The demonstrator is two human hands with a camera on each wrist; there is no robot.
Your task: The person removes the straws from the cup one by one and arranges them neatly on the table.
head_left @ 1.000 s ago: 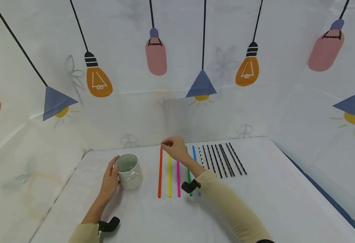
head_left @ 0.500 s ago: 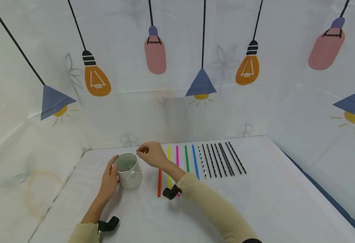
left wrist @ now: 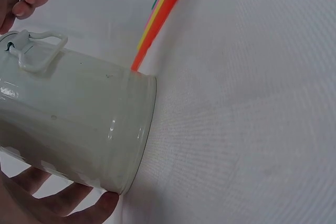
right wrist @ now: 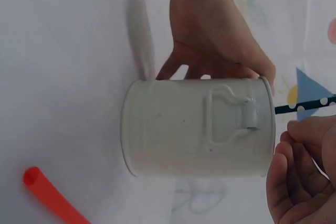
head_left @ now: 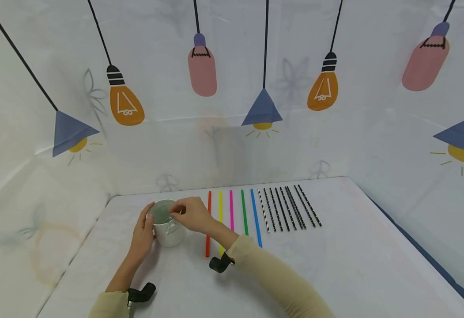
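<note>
A pale cup [head_left: 171, 235] with a small loop handle [left wrist: 43, 51] stands upright on the table. My left hand [head_left: 141, 238] grips its left side, fingers curved round the wall. A dark straw with white dots [right wrist: 310, 107] sticks out of the cup's mouth in the right wrist view. My right hand [head_left: 194, 214] is at the cup's right rim, thumb and fingers curled just beside that straw. I see no straw between its fingers. To the right lie a red straw [head_left: 207, 248], a yellow straw [head_left: 220, 204], a pink straw [head_left: 232, 207], a green straw [head_left: 244, 212] and a blue straw [head_left: 256, 216].
Farther right, several black-and-white patterned straws [head_left: 282, 210] lie side by side near the back of the white table [head_left: 359, 256]. A white sheet [head_left: 224, 154] with printed lamps hangs behind and at both sides. My right forearm crosses over the coloured straws.
My right hand has moved left from the top end of the red straw to the cup's rim. The red straw stays on the table. My left hand keeps its grip on the cup.
</note>
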